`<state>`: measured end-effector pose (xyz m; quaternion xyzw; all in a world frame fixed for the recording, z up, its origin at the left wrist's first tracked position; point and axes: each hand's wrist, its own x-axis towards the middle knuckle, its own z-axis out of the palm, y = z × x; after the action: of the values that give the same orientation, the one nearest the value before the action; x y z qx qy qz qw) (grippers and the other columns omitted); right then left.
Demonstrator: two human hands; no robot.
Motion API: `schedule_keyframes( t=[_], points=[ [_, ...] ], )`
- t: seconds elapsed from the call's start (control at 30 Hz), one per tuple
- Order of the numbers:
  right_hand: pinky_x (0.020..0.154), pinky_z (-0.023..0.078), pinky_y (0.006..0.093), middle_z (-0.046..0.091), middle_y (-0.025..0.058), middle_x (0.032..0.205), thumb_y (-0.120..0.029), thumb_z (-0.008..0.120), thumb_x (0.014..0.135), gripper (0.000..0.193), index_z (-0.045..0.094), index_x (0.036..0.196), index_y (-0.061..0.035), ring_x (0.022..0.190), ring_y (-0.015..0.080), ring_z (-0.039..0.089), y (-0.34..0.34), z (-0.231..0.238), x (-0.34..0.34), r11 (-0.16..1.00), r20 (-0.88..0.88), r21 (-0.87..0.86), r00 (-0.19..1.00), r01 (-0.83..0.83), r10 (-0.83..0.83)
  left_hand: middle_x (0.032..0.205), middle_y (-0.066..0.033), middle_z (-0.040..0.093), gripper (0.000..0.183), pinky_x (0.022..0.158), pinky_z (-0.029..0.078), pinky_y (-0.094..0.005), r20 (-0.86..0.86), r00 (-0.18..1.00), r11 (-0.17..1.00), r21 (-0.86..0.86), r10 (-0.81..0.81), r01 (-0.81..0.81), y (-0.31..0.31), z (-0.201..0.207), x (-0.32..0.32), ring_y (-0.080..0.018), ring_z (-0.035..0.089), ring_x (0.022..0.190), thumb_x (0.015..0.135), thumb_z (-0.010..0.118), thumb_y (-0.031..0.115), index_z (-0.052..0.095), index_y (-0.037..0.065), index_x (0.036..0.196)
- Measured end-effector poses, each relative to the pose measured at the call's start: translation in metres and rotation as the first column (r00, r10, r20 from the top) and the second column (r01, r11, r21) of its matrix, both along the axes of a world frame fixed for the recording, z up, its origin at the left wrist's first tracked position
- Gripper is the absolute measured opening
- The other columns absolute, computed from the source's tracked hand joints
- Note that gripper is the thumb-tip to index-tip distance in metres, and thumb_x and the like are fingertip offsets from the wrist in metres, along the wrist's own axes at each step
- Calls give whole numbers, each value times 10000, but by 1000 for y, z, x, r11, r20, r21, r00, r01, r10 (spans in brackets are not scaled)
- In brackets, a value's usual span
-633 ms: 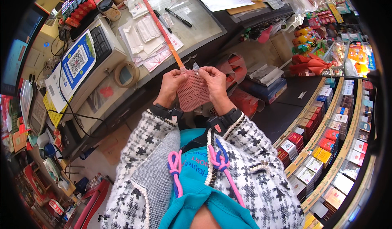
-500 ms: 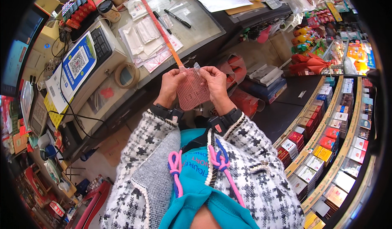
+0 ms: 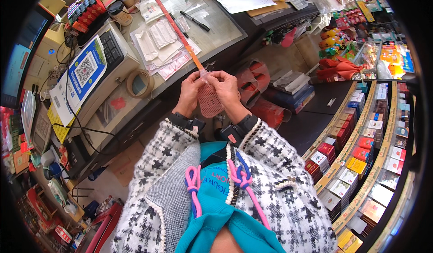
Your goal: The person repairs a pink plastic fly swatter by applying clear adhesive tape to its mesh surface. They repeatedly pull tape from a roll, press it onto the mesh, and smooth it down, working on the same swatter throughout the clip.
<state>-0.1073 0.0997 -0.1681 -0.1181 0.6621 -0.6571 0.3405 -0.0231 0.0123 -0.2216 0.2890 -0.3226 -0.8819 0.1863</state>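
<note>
Pinching one pink mesh piece (image 3: 209, 101), two hands (image 3: 223, 91), one orange strip (image 3: 174, 27) beyond.

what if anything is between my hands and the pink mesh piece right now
Nothing visible: the left hand and right hand both pinch the pink mesh piece near its top. The orange strip meets it there from the desk, blocking neither.

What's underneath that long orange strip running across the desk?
The orange strip passes over white papers with pink lines, which show on both sides. Whatever lies directly beneath it is covered, so I can't tell.
</note>
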Motion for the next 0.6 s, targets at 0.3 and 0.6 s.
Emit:
schedule_keyframes(
  t=[0.3,0.6],
  points=[
    [467,405,182,621,9,696,-83,730,832,132,664,880,21,555,44,525,-12,-12,-5,997,-22,46,998,61,-60,1001,-71,643,251,789,532,-273,-72,997,996,94,4,2,-1,-9,-3,-144,643,874,907,602,17,566,-32,1151],
    [449,409,184,642,21,693,-100,751,808,144,674,844,17,540,48,539,-12,-24,-12,970,-102,207,989,128,-109,1015,-59,642,260,816,519,-281,-37,997,994,93,-61,64,3,-6,-4,-145,638,899,906,616,52,572,-5,1155]
  ],
)
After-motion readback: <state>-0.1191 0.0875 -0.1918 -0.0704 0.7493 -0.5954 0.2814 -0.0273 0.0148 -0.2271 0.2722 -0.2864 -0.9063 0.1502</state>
